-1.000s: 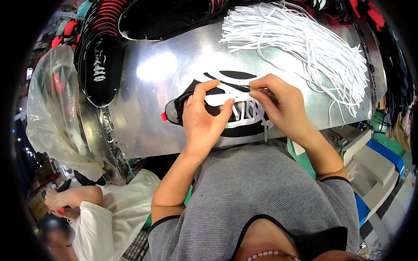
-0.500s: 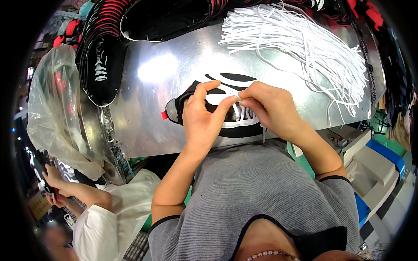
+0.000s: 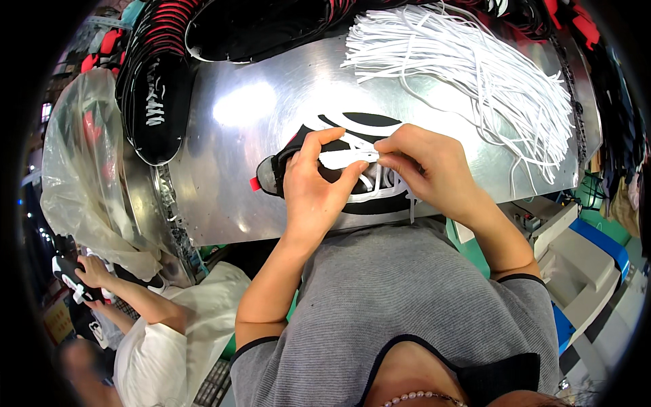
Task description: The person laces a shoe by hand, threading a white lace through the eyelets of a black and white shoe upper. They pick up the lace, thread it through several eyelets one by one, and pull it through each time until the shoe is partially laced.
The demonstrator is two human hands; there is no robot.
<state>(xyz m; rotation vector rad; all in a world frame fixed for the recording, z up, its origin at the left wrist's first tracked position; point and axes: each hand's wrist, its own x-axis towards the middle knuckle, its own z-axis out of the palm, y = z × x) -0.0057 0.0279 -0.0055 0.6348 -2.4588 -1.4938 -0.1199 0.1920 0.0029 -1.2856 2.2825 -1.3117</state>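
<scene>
Upper, one, black and white: flat at the near middle of the metal table, beneath both hands. Left hand: thumb and forefinger spread apart on the upper; other fingers hidden, grip cannot be told. Right hand: thumb and forefinger pinching white lace, which trails over the upper's near edge. Lace bundle, white: far right. Stacked uppers, black and red: far left. Plastic bag: left, beside the table.
</scene>
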